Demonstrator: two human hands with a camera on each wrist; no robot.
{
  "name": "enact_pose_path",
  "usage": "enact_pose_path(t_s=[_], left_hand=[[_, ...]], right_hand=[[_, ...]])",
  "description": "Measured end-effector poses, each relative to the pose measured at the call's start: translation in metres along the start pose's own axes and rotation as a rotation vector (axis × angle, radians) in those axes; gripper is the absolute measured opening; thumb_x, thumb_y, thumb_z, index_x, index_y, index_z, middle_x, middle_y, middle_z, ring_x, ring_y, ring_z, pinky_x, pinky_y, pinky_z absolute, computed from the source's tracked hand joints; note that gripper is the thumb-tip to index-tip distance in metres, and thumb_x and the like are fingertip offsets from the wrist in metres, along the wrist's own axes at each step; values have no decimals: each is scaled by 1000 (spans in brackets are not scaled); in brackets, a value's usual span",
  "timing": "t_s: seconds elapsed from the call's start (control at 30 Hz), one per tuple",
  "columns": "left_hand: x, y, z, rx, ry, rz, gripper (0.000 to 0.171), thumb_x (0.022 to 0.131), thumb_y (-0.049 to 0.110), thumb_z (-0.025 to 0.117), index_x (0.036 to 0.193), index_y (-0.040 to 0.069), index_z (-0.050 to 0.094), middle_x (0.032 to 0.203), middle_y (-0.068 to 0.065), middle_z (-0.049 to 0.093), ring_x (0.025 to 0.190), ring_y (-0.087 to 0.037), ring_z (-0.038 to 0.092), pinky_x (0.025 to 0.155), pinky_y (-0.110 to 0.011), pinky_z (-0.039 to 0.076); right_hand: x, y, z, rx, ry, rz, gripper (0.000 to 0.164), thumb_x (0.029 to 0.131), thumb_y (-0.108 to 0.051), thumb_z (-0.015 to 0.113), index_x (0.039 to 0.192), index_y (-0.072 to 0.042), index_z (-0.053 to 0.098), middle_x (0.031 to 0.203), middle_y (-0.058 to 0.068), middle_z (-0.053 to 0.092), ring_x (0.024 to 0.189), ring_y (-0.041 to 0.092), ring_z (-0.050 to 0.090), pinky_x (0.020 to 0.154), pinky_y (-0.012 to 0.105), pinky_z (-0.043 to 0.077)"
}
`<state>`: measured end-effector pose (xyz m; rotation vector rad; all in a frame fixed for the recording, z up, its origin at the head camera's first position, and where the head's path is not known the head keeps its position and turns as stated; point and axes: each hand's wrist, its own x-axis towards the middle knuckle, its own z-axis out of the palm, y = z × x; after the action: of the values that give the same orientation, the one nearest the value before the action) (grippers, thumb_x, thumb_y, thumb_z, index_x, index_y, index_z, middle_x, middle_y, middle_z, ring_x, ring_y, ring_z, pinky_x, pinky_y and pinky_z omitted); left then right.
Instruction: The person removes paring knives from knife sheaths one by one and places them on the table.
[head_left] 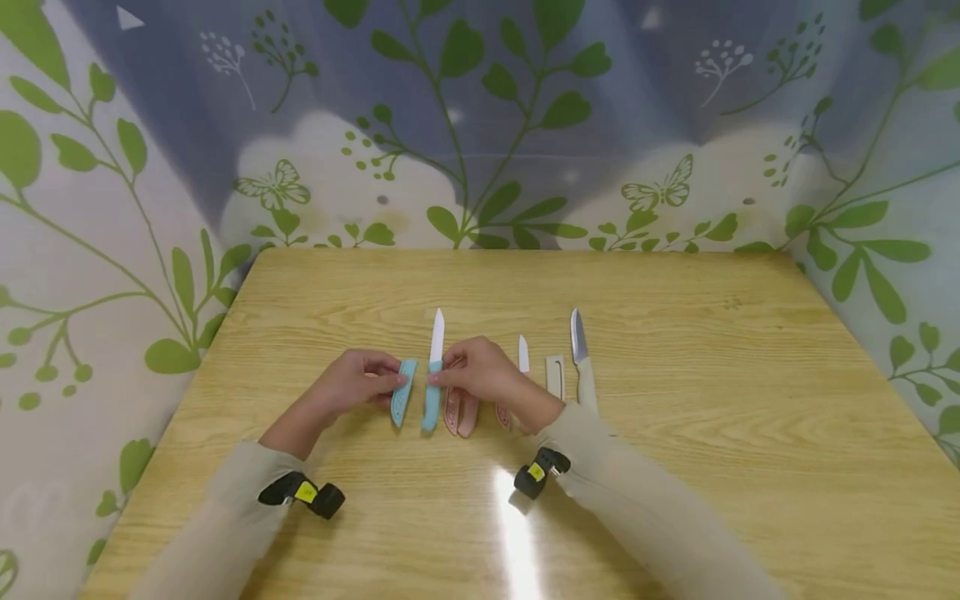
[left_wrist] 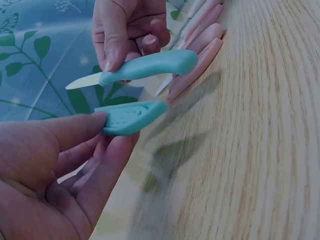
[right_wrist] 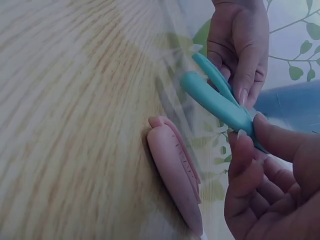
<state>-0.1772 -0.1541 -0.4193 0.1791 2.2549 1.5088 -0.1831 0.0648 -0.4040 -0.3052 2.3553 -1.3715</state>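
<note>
My left hand (head_left: 352, 383) pinches a turquoise knife sheath (head_left: 403, 396) between thumb and fingers. In the left wrist view the sheath (left_wrist: 132, 117) lies across the fingertips, its hollow-looking patterned face visible. To its right, my right hand (head_left: 483, 372) pinches a knife (head_left: 432, 406) by the front of its turquoise handle. The knife's white blade (head_left: 437, 335) is bare and points away from me. Both pieces are held up above the table, side by side with a small gap in the head view. Just under the right hand lie pink pieces (head_left: 467, 417), partly covered by it.
Right of these are a white blade (head_left: 523, 354) and a pink patterned piece (head_left: 503, 415), partly behind the right wrist. Further right lie a beige sheath (head_left: 554, 375) and a beige-handled knife (head_left: 585, 379) with a bare metal blade. A patterned curtain (head_left: 495, 200) hangs beyond the wooden table (head_left: 712, 350).
</note>
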Motion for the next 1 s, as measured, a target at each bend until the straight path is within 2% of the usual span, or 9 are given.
enact_pose_path(t_s=[0.2,0.33,0.43,0.53,0.6,0.67,0.77,0.87,1.0], left_hand=[[3,-3,1,31,23,-25,27,89,8,66,106,-13,61,83,-12,69,67,-11,64,62,-25,57],[5,-4,2,66,19,-44,24,89,9,67,101,-11,64,73,-8,69,62,-10,63,57,-22,54],[7,-5,3,103,31,-59,21,89,9,67,98,-9,66,70,-7,69,60,-10,62,55,-22,54],[8,-5,4,171,37,-64,19,89,11,67,96,-6,68,68,-8,69,58,-11,62,54,-24,53],[9,-4,5,227,45,-70,19,88,14,68,94,-4,69,68,-8,70,58,-11,63,54,-25,52],[8,-3,6,286,49,-66,19,88,16,69,93,-2,70,68,-8,71,57,-12,63,54,-25,51],[8,-1,7,353,61,-76,16,88,19,69,88,3,71,66,-6,70,57,-13,62,53,-24,46],[6,1,8,405,65,-71,16,88,19,68,82,5,72,62,-3,68,55,-12,59,51,-23,42],[4,3,8,463,65,-59,18,88,20,68,78,6,71,59,-2,65,53,-11,53,50,-23,39]], right_hand=[[5,1,5,-81,3,25,19,83,-22,74,78,-6,65,66,13,67,55,20,63,55,23,47],[7,2,8,-123,8,10,20,84,-22,73,76,-6,64,62,9,64,50,14,56,48,22,43],[9,2,10,-181,7,1,22,84,-24,73,74,-7,64,61,2,60,51,11,54,50,22,43],[10,2,14,-231,9,11,22,83,-26,74,75,-8,65,65,1,63,57,11,57,59,25,47],[11,3,16,-248,16,21,22,82,-26,75,81,-6,66,72,5,68,64,15,60,65,29,50],[12,2,18,-274,32,26,27,82,-26,76,95,-4,66,86,9,71,73,17,61,75,33,52],[13,1,21,-306,51,34,50,81,-26,76,120,-3,56,99,13,69,76,19,61,81,37,52],[13,-1,23,-309,60,42,70,81,-26,77,136,-6,39,91,13,67,66,18,61,74,35,52],[14,-2,25,-304,57,33,81,80,-24,77,142,-9,27,73,8,61,51,16,57,57,28,48]])
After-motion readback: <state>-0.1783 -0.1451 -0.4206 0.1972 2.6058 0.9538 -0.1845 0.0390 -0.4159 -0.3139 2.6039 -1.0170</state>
